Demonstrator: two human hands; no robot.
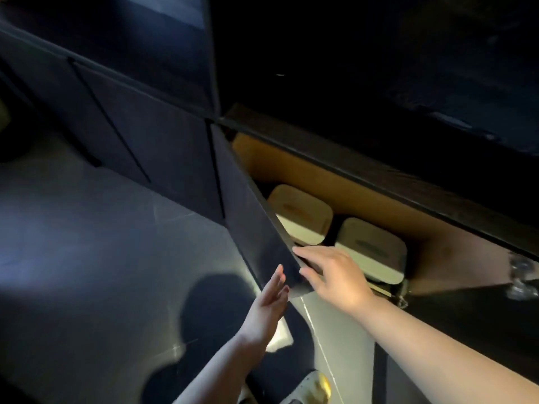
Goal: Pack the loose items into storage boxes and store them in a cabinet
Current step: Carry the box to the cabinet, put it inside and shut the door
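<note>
Two cream storage boxes with lids stand side by side inside a low cabinet with an orange-brown interior: one box further back, the other box nearer. The dark cabinet door stands partly open in front of them. My left hand lies with straight fingers against the door's outer face near its free corner. My right hand rests on the door's inner edge with its fingers spread and relaxed. Neither hand holds anything.
A second door panel with a metal hinge hangs open at the right. Closed dark cabinet fronts run off to the left. Grey floor tiles spread below, and my shoe shows at the bottom.
</note>
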